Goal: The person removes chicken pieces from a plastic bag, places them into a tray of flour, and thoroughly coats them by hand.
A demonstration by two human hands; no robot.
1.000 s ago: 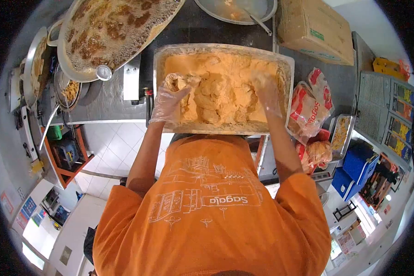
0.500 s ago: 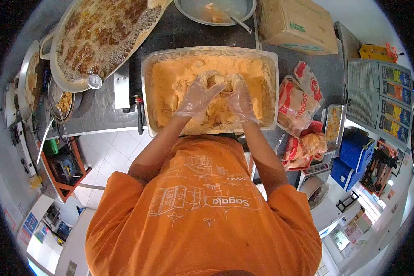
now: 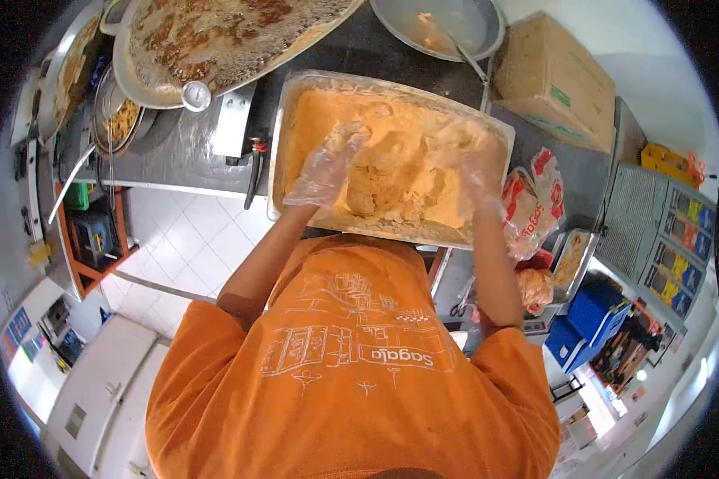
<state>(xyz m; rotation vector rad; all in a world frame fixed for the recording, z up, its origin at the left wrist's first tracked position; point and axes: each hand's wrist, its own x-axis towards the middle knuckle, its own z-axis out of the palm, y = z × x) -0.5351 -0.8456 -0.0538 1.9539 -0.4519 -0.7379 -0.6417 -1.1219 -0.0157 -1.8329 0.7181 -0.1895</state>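
A metal tray in front of me holds orange-tinted breading flour, loose and clumpy. Over its left side is my left hand, in a clear plastic glove, its flour-coated fingers and thumb slightly apart with nothing distinct between them. My right hand, gloved too, is at the tray's right side. Motion smears its fingers, and a pale floury mass shows beside them, so its grip cannot be told. Between the hands the flour is dug into a rough hollow with lumps.
A large pan of bubbling oil with a dial thermometer stands at upper left. A basin of cloudy liquid, a cardboard box and printed plastic bags surround the tray. A strainer is farther left.
My hands have parted from the middle of the tray. The right one has swung to the right side, leaving a hollow in the flour. The whole view has turned somewhat.
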